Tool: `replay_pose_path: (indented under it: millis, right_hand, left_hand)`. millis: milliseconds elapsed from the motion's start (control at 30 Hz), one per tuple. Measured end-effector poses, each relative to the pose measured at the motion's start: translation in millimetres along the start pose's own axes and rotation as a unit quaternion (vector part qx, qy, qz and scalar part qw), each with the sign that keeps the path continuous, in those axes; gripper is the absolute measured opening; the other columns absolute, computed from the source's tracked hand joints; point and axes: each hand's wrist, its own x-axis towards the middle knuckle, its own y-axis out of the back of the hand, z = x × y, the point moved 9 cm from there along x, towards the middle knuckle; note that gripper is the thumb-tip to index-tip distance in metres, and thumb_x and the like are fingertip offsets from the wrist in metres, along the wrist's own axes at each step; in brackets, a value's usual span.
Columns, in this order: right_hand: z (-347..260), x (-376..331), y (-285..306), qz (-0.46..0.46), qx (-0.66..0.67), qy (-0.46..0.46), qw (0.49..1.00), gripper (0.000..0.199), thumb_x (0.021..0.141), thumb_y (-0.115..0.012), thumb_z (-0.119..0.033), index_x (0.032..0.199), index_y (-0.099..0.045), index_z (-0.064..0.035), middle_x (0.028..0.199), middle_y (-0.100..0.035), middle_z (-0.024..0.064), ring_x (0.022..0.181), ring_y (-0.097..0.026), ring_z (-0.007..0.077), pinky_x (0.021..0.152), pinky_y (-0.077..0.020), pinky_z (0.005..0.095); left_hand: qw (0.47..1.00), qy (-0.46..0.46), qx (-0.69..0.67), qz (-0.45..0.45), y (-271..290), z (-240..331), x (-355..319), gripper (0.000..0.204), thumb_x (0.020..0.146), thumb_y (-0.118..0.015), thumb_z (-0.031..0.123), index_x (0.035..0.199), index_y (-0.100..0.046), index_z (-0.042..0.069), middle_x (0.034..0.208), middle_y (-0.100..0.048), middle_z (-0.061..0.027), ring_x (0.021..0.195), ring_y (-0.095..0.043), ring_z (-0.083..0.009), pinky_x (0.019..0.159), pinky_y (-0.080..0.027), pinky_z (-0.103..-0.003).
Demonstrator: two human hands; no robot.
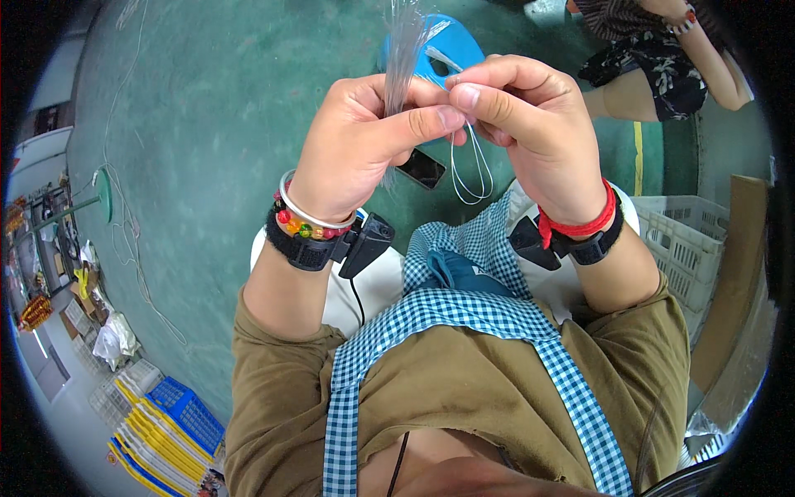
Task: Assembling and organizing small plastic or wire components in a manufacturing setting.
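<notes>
Brown shirt [451,373]: covering me.
Clear strands [401,62]: running lengthwise through my left hand [354,132], which is gripping them.
White cord loop [473,201]: hanging right of the strands, long axis pointing toward me; my right hand [542,116] is pinching it.

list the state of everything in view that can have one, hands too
left hand: closed on the clear strands
right hand: thumb and finger pinched on the white cord
clear strands: bunched, upright
white cord: looped, hanging below the fingers
phone: lying flat, screen dark
checked apron: worn
red wristband: around the right wrist
white crate at right: open-topped
</notes>
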Motion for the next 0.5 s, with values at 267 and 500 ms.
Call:
replay_pose_path:
  millis: [267, 500]
  right_hand:
    - [0.6, -0.7, -2.1, -0.005, 0.045, -0.018, 0.999, 0.010, 0.087, -0.071, -0.012, 0.093, -0.071, -0.0039, 0.073, -0.063, -0.0031, 0.061, -0.047, 0.0024, 0.055, -0.0351, 0.0185]
    - [1.0, 6.8, 9.6, 0.013, 0.182, -0.003, 0.983, 0.014, 0.098, -0.058, -0.019, 0.102, -0.062, -0.0061, 0.065, -0.041, -0.0063, 0.057, -0.032, 0.0045, 0.055, -0.0290, 0.0213]
  left_hand:
    - [0.999, 0.026, -0.022, -0.005, -7.8, -2.9, -1.0, 0.011, 0.089, -0.066, 0.011, 0.096, -0.067, 0.002, 0.083, -0.067, -0.0053, 0.052, -0.037, -0.0009, 0.046, -0.024, -0.019]
    - [0.997, 0.029, 0.043, -0.054, -23.4, -11.8, 1.4, 0.015, 0.086, -0.069, 0.013, 0.094, -0.063, 0.003, 0.084, -0.065, -0.0028, 0.054, -0.039, -0.0005, 0.046, -0.026, -0.019]
